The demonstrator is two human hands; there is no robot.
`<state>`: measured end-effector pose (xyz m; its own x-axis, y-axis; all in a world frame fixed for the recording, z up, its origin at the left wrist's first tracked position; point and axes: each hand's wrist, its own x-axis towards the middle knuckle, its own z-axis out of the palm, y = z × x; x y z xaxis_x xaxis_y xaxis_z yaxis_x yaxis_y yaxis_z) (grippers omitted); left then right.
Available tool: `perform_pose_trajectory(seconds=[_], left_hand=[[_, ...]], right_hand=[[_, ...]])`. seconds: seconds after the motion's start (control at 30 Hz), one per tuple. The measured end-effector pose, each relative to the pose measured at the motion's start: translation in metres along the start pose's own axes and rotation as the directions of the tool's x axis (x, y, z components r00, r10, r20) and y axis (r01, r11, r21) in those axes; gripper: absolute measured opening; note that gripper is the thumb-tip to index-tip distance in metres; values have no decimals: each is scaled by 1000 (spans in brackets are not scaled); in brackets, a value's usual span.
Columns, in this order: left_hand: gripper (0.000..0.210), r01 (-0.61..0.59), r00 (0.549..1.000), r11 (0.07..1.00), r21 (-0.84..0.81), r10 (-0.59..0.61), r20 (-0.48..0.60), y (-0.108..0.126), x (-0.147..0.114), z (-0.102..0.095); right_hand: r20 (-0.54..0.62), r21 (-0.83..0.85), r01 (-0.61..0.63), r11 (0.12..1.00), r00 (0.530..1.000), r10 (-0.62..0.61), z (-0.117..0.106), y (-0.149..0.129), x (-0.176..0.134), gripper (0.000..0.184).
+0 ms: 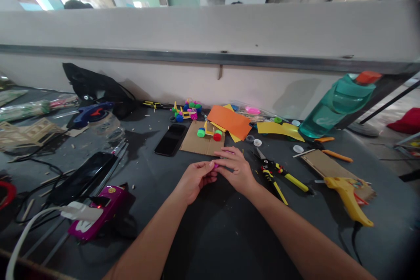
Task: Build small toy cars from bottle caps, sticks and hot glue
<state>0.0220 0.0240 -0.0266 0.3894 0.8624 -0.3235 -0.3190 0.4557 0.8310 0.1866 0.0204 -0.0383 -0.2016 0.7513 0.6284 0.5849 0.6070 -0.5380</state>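
My left hand [197,179] and my right hand [236,168] meet over the dark table, fingertips together. Between them shows a small purple piece [215,166], mostly covered by the fingers. The left thumb and index finger pinch it, and the right fingertips press on it from the other side. Just beyond the hands, a small model with green and red wheels [217,135] stands on a square of cardboard [197,142]. Pliers with yellow and black handles [292,178] lie right of my right hand, beside a second yellow-handled tool [274,187].
Orange paper [229,121] lies behind the cardboard, a phone [170,139] to its left. At right are a yellow glue gun [349,201] and a teal bottle [336,107]. A purple power strip [103,214] with cables sits at left. A low wall [183,30] closes the table's back.
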Motion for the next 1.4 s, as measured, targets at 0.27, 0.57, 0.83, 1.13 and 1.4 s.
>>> perform_pose_trajectory(seconds=[0.27,0.57,0.83,1.13,1.4], left_hand=[[21,8,1000,1000,-21,-8,18,-2,1,-3],[23,-14,1000,1000,13,14,-11,-3,2,-2],[22,-31,999,999,7,32,-3,-3,2,-1],[24,-11,1000,999,-38,11,-13,-2,0,4],[27,7,1000,999,-41,-8,-7,-3,1,4]], right_hand=[[-22,42,-7,999,1000,8,0,0,1,17],[-29,26,-6,1000,1000,6,-1,-2,2,18],[-34,23,-48,999,998,49,-2,-6,1,15],[-50,35,-78,996,996,80,0,-7,0,13],[-6,47,-42,998,999,42,-2,-8,2,17]])
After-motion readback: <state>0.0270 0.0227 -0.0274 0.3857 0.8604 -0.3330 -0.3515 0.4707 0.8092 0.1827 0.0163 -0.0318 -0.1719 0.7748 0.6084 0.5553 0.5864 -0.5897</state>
